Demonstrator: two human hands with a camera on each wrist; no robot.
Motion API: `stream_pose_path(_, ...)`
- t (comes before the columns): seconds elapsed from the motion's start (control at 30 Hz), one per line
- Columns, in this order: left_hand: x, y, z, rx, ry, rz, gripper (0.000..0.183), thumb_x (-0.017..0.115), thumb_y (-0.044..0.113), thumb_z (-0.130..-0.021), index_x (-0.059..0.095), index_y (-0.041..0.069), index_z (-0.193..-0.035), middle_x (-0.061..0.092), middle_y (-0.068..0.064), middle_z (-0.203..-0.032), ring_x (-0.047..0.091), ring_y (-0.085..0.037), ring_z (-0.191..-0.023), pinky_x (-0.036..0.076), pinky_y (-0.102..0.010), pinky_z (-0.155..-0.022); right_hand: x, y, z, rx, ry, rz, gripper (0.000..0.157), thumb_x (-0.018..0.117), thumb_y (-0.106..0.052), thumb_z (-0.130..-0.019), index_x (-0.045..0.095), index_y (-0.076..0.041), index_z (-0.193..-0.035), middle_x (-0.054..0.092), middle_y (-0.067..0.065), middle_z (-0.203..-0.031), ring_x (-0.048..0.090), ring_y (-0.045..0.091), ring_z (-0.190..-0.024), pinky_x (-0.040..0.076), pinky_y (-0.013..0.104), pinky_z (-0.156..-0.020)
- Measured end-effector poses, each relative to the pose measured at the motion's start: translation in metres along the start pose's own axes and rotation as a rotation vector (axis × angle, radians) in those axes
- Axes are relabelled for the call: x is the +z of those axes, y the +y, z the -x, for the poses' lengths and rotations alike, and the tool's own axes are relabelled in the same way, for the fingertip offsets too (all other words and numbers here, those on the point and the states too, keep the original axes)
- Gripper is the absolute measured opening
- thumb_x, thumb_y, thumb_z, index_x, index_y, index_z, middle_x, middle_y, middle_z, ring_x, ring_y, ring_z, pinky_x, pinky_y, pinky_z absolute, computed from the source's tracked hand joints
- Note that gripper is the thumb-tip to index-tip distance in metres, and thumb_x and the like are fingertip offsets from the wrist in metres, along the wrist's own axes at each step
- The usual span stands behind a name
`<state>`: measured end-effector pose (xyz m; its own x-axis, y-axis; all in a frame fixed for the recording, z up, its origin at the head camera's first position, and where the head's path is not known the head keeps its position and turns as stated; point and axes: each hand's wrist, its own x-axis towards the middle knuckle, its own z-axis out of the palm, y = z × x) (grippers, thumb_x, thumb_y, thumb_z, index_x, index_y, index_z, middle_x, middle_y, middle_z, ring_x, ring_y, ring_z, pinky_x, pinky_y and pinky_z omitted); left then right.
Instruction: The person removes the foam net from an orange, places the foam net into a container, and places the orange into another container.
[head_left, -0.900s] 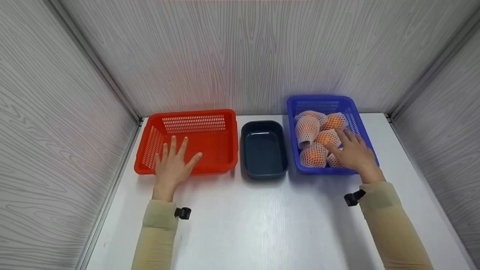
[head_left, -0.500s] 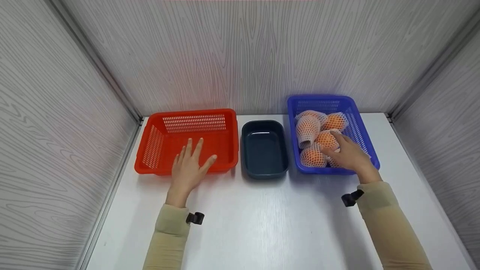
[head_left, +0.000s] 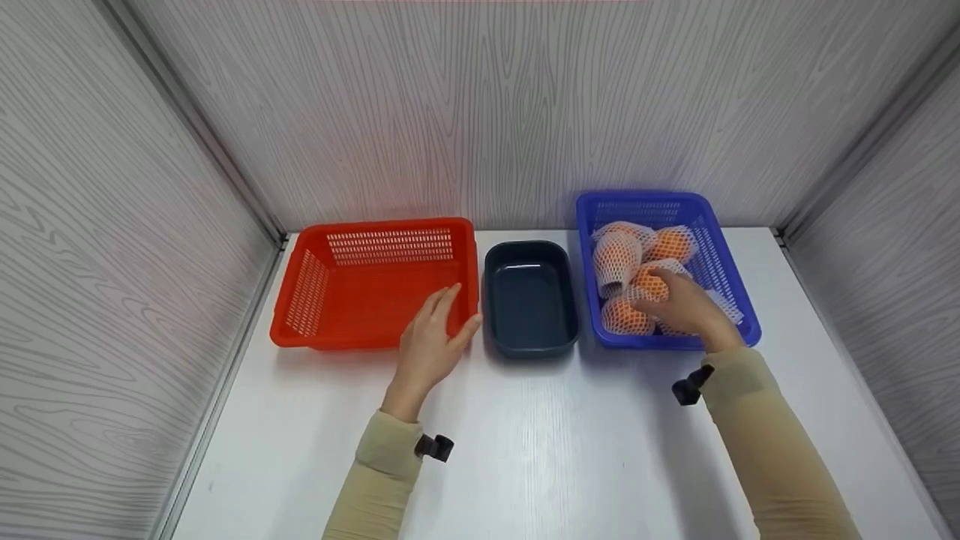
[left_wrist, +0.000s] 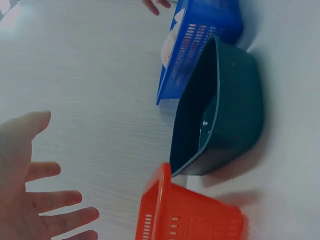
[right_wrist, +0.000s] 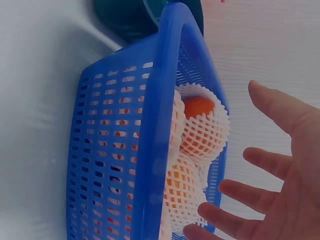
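Note:
In the head view my left hand (head_left: 431,349) hovers over the front right part of the red basket (head_left: 375,225), fingers extended, holding nothing. The red basket has nothing inside. My right hand (head_left: 686,304) is above the front of the blue basket (head_left: 652,342), which holds several orange round fruits in white foam net sleeves. One netted fruit (head_left: 628,313) lies near its front left corner, another (head_left: 652,279) right by my fingertips. In the right wrist view my fingers (right_wrist: 250,196) spread apart, with a gap to the netted fruit (right_wrist: 202,125).
Between the two baskets stands a dark teal plastic tub (head_left: 531,351), nothing in it. All three containers are lined up on a white table (head_left: 525,450), close to the wood-grain back wall (head_left: 525,112). Side walls rise at left and right.
My left hand has moved right across the red basket's front towards the teal tub. My right hand has shifted slightly left over the netted fruit. The containers have stayed put.

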<state>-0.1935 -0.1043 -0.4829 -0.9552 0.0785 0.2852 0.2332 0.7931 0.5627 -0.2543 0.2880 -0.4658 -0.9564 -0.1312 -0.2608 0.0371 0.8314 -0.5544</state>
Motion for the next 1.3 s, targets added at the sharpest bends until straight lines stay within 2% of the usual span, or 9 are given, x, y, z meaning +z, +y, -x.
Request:
stream_pose_path(0.17,0.022,0.015,0.001,0.056,0.021,0.092,0.061,0.051,0.055,-0.085,0.044,0.021,-0.134,0.047,-0.003,-0.129,0.054,-0.020,-0.105,0.046,-0.041,-0.083,0.002,0.001,-0.009,0.025,-0.039,-0.057,0.084,0.059,-0.054,-0.080,0.024,-0.011,-0.143,0.026,0.021,-0.143,0.024,0.042,-0.127,0.024,0.062,-0.095)
stream_pose_path(0.37,0.047,0.032,0.001,0.077,0.013,0.204,0.054,0.059,0.046,-0.084,0.049,0.019,-0.129,0.051,0.000,-0.121,0.053,-0.016,-0.103,0.046,-0.036,-0.082,0.003,0.001,-0.017,0.065,-0.081,-0.077,0.085,0.059,-0.056,-0.079,0.025,-0.011,-0.142,0.027,0.020,-0.142,0.024,0.042,-0.127,0.023,0.061,-0.096)
stream_pose_path(0.47,0.061,0.041,0.000,0.080,0.012,0.252,0.050,0.063,0.042,-0.082,0.052,0.018,-0.125,0.054,0.003,-0.117,0.054,-0.016,-0.098,0.046,-0.034,-0.077,0.003,0.000,-0.020,0.084,-0.096,-0.093,0.086,0.060,-0.058,-0.077,0.027,-0.012,-0.141,0.028,0.020,-0.142,0.026,0.041,-0.127,0.024,0.060,-0.096)
stream_pose_path(0.7,0.092,0.055,-0.004,0.049,-0.053,0.374,0.042,0.065,0.036,-0.082,0.057,0.015,-0.117,0.057,0.003,-0.108,0.058,-0.015,-0.090,0.048,-0.025,-0.074,0.000,-0.004,-0.027,0.084,-0.142,-0.072,0.089,0.058,-0.062,-0.076,0.029,-0.008,-0.140,0.031,0.020,-0.140,0.029,0.041,-0.125,0.026,0.059,-0.096)
stream_pose_path(0.83,0.106,0.062,-0.006,0.021,-0.088,0.410,0.038,0.066,0.035,-0.082,0.059,0.016,-0.115,0.058,0.000,-0.105,0.060,-0.015,-0.086,0.048,-0.023,-0.071,-0.004,-0.006,-0.031,0.104,-0.166,-0.059,0.087,0.058,-0.063,-0.075,0.032,-0.009,-0.138,0.032,0.020,-0.139,0.032,0.040,-0.122,0.029,0.058,-0.093)
stream_pose_path(1.0,0.120,0.069,-0.009,-0.013,-0.128,0.451,0.036,0.066,0.033,-0.083,0.059,0.015,-0.114,0.058,0.000,-0.103,0.060,-0.014,-0.084,0.050,-0.029,-0.070,-0.002,-0.008,-0.036,0.147,-0.191,-0.064,0.079,0.060,-0.061,-0.075,0.039,-0.012,-0.133,0.041,0.017,-0.132,0.044,0.036,-0.109,0.038,0.054,-0.087)
stream_pose_path(1.1,0.127,0.073,-0.011,-0.014,-0.142,0.492,0.035,0.066,0.029,-0.083,0.059,0.013,-0.114,0.058,-0.003,-0.103,0.062,-0.018,-0.083,0.051,-0.032,-0.070,0.002,-0.008,-0.038,0.163,-0.206,-0.069,0.073,0.061,-0.056,-0.078,0.040,-0.012,-0.132,0.043,0.016,-0.130,0.045,0.035,-0.106,0.040,0.053,-0.085)
stream_pose_path(1.3,0.137,0.080,-0.014,-0.015,-0.193,0.530,0.036,0.064,0.025,-0.085,0.058,0.011,-0.117,0.059,-0.011,-0.104,0.060,-0.012,-0.079,0.049,-0.023,-0.067,0.009,-0.009,-0.039,0.194,-0.250,-0.080,0.071,0.063,-0.051,-0.079,0.039,-0.013,-0.134,0.040,0.015,-0.134,0.045,0.038,-0.110,0.040,0.052,-0.085)
